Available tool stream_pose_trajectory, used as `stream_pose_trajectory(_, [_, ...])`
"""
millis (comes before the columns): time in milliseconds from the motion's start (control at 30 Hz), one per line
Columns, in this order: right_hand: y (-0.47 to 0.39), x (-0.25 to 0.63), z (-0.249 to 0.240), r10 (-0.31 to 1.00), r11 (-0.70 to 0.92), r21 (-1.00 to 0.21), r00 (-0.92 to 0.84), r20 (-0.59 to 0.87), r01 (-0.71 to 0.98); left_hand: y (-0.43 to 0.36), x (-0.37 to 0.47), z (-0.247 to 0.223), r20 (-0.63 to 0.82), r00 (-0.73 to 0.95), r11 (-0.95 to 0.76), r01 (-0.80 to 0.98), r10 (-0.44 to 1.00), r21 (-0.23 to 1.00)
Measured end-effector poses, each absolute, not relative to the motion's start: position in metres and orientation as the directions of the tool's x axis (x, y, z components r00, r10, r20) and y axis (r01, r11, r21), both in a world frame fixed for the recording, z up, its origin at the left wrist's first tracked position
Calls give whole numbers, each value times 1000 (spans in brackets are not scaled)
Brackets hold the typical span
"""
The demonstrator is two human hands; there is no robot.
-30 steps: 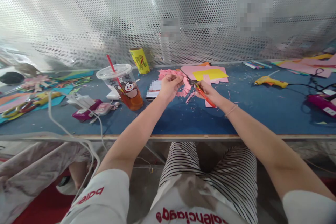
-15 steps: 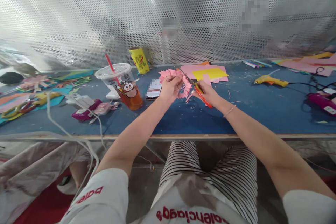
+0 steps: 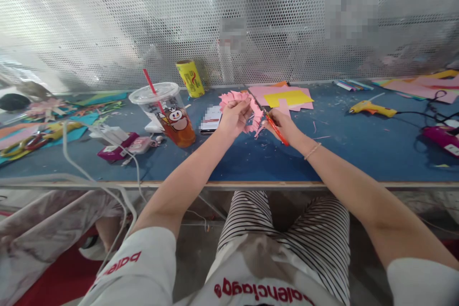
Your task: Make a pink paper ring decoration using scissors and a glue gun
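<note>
My left hand [image 3: 234,115] pinches a ring of fringed pink paper [image 3: 256,117] above the blue table. In my right hand [image 3: 283,126] are scissors [image 3: 275,130] with red-orange handles, and the fingers are closed on them. The blades point up and left, at the right side of the pink ring; whether they bite into the paper I cannot tell. Small pink scraps [image 3: 314,126] lie around. Behind my hands rest flat pink sheets [image 3: 301,92] with a yellow sheet [image 3: 289,99] on top. Beside my left hand lies a phone [image 3: 211,119] with a lit screen.
A plastic cup of amber drink [image 3: 179,124] with a red straw stands left. Behind it is a yellow can [image 3: 191,79]. A yellow glue gun [image 3: 373,108] lies right, and white cables [image 3: 75,153] hang over the left table edge. A person's leg [image 3: 53,220] shows lower left.
The scissors and my right hand have shifted only slightly against the pink paper. The whole view has tilted a little. Both hands keep their hold.
</note>
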State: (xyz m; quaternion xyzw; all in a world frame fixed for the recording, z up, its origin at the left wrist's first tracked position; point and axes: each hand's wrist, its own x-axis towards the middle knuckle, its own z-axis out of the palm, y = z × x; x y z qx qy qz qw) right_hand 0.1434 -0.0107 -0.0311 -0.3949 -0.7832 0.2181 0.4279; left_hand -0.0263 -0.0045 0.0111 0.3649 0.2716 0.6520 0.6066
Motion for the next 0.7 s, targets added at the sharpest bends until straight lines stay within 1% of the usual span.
stream_pose_trajectory(267, [-14, 144, -25, 809, 588, -676, -319, 494, 444, -3, -30, 12, 139, 25, -99, -579, 990, 810])
stream_pose_trajectory(600, [-10, 147, -27, 819, 572, -650, -300, 490, 500, 3, -35, 10, 157, 32, -111, -568, 987, 816])
stream_pose_trajectory(700, [-9, 147, -28, 836, 541, -648, -259, 483, 536, 4, -36, 11, 151, 13, -119, -555, 988, 824])
